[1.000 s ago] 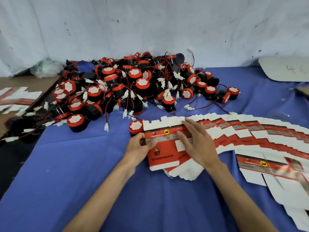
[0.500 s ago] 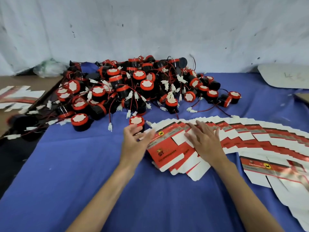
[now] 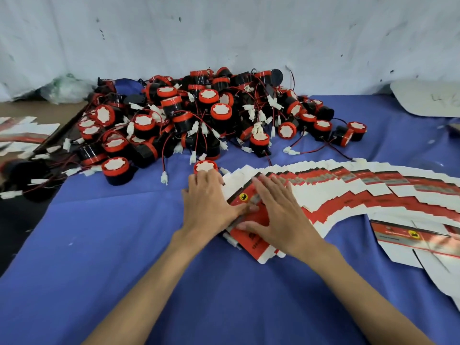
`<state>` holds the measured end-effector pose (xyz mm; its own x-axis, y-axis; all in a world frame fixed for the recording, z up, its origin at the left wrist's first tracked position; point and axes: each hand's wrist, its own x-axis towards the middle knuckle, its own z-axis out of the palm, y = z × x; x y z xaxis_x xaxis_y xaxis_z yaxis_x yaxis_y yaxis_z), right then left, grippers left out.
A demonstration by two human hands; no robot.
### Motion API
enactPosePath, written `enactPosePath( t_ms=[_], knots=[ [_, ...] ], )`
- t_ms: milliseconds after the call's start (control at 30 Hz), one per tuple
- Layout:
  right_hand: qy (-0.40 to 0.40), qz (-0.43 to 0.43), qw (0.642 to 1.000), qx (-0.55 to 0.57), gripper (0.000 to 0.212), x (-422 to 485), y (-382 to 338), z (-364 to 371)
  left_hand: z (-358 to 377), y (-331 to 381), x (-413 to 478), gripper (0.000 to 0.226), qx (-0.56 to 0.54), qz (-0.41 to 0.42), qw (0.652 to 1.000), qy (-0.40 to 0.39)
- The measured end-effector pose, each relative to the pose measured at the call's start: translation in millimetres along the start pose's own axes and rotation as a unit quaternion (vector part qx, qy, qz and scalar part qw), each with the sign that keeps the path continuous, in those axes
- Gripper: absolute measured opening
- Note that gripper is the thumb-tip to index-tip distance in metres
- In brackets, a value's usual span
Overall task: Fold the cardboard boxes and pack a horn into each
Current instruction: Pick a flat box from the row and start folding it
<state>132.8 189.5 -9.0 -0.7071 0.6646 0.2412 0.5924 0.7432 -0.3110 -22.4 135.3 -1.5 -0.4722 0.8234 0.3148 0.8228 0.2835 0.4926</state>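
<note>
The top carton point(image 3: 252, 242) has swung round; your left hand point(image 3: 209, 210) and right hand point(image 3: 281, 220) rest on it, fingers straight, gripping nothing (print blurred).

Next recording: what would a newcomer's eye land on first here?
First the heap of black-and-red horns with tangled wires, piled at the back of the blue cloth by the wall. Then the fan of flat red-and-white box blanks sweeping from centre to the right edge, left hand and right hand spread flat at its near end.

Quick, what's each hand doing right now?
Left hand: open, thumb touching the top flat box.
Right hand: open, fingers straight, pressing on that box.
</note>
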Motion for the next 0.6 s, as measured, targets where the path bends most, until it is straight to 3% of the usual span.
enactPosePath(
  t_ms=[67, 167, 267, 367, 467, 600],
  knots=[
    [0.043, 0.029, 0.994, 0.095, 0.119, -0.4, -2.8, -3.2, 1.0, 4.6, -8.8, 0.067, -0.132, 0.032, 0.99, 0.046],
    [0.096, 0.065, 0.974, 0.196, 0.134, 0.9, -2.2, -14.3, -15.3, 9.2, -7.3, 0.037, -0.367, 0.006, 0.928, 0.057],
    [0.091, 0.027, 0.968, 0.234, 0.129, 0.7, -1.2, -27.3, -41.0, 5.6, 1.8, 0.012, -0.5, -0.038, 0.857, -0.121],
    [0.068, 0.002, 0.954, 0.291, 0.128, -2.2, -2.3, -33.4, -47.3, 0.1, -2.1, 0.018, -0.583, -0.046, 0.77, -0.254],
    [0.038, -0.003, 0.937, 0.346, 0.126, -6.1, -6.8, -33.4, -43.1, -7.5, -6.1, 0.021, -0.588, -0.039, 0.748, -0.305],
    [0.006, -0.01, 0.924, 0.382, 0.12, -11.1, -10.1, -28.5, -46.2, -17.1, -8.9, 0.038, -0.633, -0.03, 0.666, -0.394]
  ],
)
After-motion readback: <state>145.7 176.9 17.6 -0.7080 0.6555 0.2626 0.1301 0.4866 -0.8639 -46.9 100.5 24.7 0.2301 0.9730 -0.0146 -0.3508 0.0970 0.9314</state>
